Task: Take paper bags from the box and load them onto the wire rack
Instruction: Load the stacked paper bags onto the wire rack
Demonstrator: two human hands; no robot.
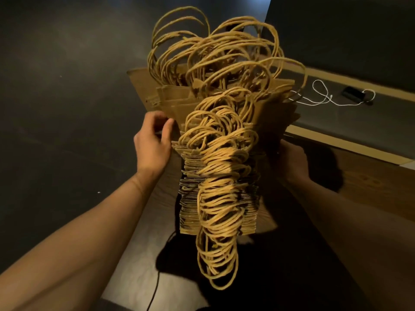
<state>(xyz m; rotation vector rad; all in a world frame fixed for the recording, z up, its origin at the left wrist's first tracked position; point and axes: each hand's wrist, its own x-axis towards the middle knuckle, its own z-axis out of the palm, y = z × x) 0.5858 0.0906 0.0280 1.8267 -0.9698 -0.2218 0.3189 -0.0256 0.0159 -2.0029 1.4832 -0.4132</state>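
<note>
Between both hands, a thick stack of flat brown paper bags [170, 97] with tangled twisted-paper handles [221, 176] is held up in the air.

Left hand [152, 144] pinches the stack's left edge, thumb and fingers curled on it; right hand [292, 162] sits in shadow at the right edge, its finger position unclear. Judging by the fanned far end, bags could slide out, or loops snag. No writing is legible; neither box nor rack can be identified.

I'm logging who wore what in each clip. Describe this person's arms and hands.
Both forearms are bare with no sleeve in view. The left hand shows no glove, ring, watch or wristband. The right hand sits in shadow and is partly hidden, but no glove or wristband shows on it either.
</note>
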